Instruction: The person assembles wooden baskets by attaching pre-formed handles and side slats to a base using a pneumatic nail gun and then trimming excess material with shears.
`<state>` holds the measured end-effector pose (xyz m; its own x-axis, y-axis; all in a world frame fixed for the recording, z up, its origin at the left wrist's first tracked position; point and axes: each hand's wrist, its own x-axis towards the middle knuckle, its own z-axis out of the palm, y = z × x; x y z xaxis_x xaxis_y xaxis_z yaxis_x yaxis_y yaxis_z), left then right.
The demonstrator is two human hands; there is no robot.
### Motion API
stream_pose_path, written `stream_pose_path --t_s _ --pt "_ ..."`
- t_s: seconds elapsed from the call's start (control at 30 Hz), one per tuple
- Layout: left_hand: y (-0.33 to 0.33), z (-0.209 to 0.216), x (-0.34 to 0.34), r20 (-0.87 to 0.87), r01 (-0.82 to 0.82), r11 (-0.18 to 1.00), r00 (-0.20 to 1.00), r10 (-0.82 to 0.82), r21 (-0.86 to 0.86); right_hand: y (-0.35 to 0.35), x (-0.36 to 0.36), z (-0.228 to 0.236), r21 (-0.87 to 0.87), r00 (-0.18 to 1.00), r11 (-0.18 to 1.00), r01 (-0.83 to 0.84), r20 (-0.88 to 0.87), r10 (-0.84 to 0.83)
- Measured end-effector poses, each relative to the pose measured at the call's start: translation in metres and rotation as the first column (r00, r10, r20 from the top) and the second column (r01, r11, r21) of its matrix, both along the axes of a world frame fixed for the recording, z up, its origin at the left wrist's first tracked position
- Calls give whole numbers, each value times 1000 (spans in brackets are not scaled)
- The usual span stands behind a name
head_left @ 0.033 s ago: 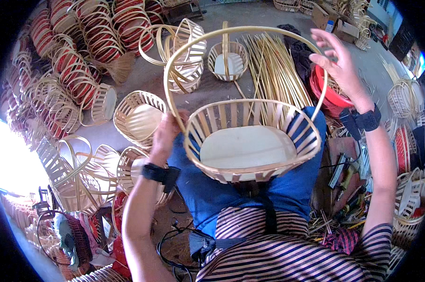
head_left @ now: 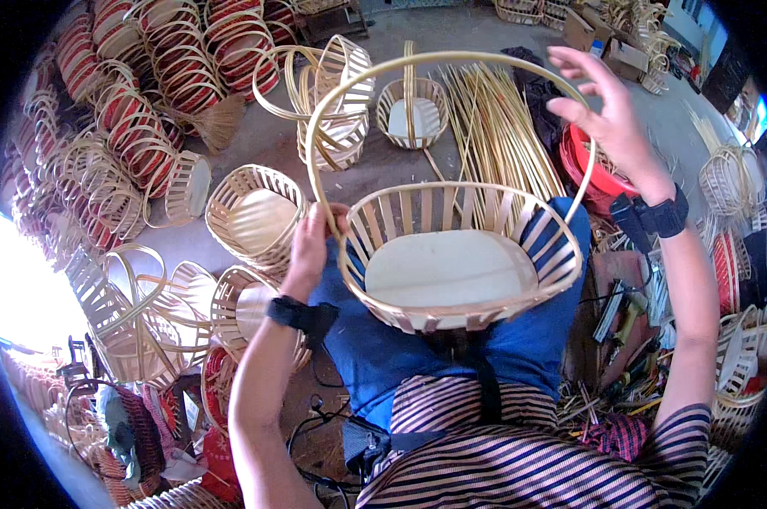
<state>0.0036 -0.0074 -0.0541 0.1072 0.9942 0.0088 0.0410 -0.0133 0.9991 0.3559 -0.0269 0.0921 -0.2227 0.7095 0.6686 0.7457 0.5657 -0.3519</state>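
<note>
A pale bamboo basket (head_left: 460,318) with a slatted wall and a smooth oval base rests on my lap, over blue trousers. Its thin handle hoop (head_left: 417,59) arches high above it. My left hand (head_left: 310,246) grips the basket's left rim where the hoop meets the wall. My right hand (head_left: 611,119) is raised beside the hoop's right side, fingers spread and holding nothing; whether it touches the hoop I cannot tell. Both wrists wear black bands.
Stacks of finished baskets with red bands (head_left: 146,110) fill the left. Loose slatted baskets (head_left: 252,216) lie near my left knee, and a small one (head_left: 411,114) sits ahead. A bundle of bamboo strips (head_left: 494,119), a red basin (head_left: 600,174) and hand tools (head_left: 629,314) are at right.
</note>
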Motion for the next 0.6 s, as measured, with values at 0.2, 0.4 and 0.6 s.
stream_pose_path --t_s 0.2,0.4,0.6 --pt "-21 46 46 -6 204 951 978 -209 232 0 -98 26 295 881 921 -256 462 97" --pt "-42 63 65 156 329 912 915 -371 244 8 -132 35 164 593 909 -384 798 107" --pt "-43 57 61 169 218 925 945 -279 311 21 -135 49 163 581 866 -472 797 166"
